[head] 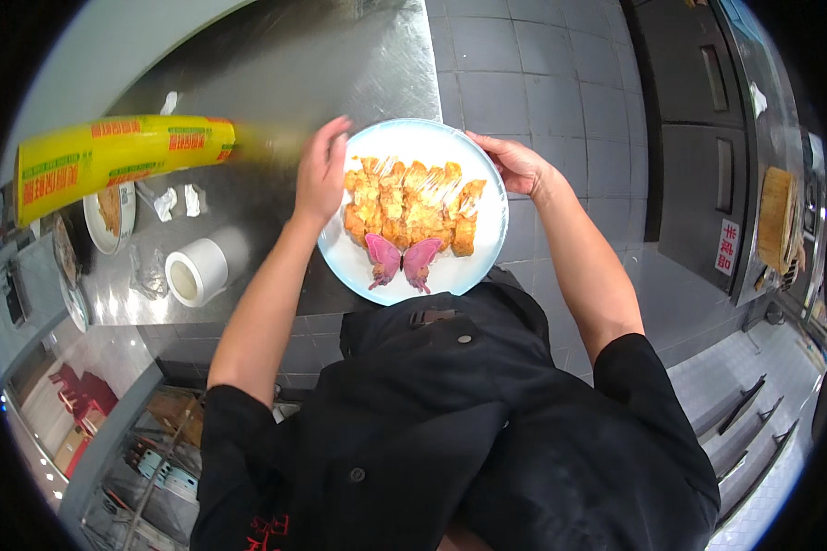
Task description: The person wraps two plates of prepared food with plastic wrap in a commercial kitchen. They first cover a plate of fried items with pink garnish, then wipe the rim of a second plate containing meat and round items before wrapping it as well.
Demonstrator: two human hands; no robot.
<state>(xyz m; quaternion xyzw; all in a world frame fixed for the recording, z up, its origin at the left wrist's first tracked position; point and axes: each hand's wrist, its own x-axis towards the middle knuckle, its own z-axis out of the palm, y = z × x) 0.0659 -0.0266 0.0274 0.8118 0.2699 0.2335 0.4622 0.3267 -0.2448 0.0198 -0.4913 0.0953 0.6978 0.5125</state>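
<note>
A round white plate with a pale blue rim is in front of my body, partly over the corner of the steel table. Golden fried food pieces lie in rows on it, with a shiny clear film over their upper part. A pink butterfly decoration sits at their near side. My left hand is at the plate's left rim, fingers raised and apart; whether it touches the rim cannot be told. My right hand holds the upper right rim, its thumb at the edge and its other fingers partly hidden.
A large yellow printed roll hangs at the left over the steel table. Below it are a white roll, crumpled white tissues, clear plastic and a plate of food. Across the tiled floor, a wooden board lies on a counter.
</note>
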